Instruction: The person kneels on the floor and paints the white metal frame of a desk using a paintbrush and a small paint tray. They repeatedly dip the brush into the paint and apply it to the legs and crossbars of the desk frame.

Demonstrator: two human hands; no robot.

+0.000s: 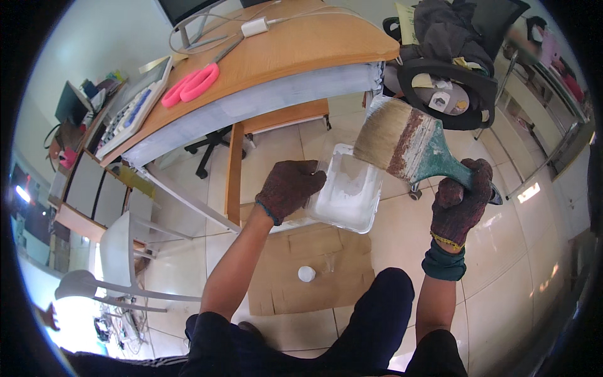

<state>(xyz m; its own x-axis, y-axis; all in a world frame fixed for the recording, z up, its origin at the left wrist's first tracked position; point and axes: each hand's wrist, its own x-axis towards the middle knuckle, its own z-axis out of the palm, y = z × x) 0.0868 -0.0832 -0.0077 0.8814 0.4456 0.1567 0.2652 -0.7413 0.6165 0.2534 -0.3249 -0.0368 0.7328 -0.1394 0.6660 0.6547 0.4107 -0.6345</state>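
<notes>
Both my hands wear dark knitted gloves. My left hand [289,187] is closed on the left rim of a clear plastic tub [358,217] with white paint inside. In my right hand [463,201] is a wide paintbrush [402,141] with a green handle, fingers wrapped round the handle. The brush is raised, its tan bristles pointing up and left, just right of and above the tub. Dried reddish and white paint marks the brush's ferrule. Beyond the hands stands a wooden desk [295,47], its front edge panel [251,116] streaked whitish.
On the desk lie pink-handled scissors [191,85], a white adapter [254,26] with cable and a keyboard [135,110]. A flattened cardboard sheet [276,295] with a white cap [306,274] lies on the tiled floor. An office chair [452,69] piled with things stands right; a white chair [119,251] left.
</notes>
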